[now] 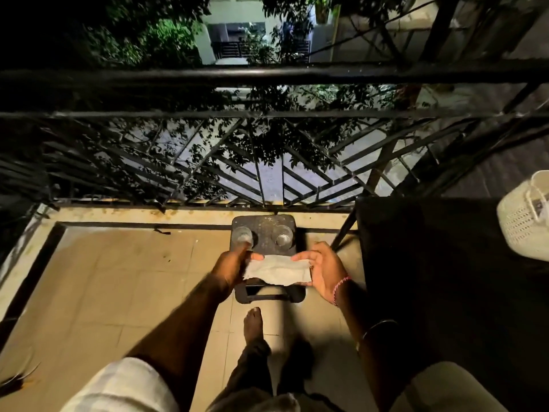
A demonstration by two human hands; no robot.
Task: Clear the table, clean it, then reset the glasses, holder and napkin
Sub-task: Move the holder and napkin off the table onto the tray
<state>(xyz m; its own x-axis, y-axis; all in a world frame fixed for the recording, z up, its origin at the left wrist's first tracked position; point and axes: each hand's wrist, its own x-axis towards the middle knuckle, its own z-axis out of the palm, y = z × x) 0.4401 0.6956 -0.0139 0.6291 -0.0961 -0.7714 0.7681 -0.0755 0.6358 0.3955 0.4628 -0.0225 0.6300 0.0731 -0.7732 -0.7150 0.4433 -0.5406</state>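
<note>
A small dark table (263, 227) stands against the balcony railing. Two clear glasses rest on its far half, the left glass (244, 235) and the right glass (283, 237). Above the table's near half I hold a pale napkin (277, 273) stretched flat between both hands. My left hand (234, 264) pinches its left end and my right hand (322, 270) pinches its right end. Under the napkin a dark holder (269, 292) shows at the table's near edge, partly hidden.
The black metal railing (267, 75) runs across just beyond the table. A dark tall surface (430, 248) stands to the right with a white woven basket (524, 224) on it. My bare foot (253, 324) is on the tiled floor (118, 278) just before the table.
</note>
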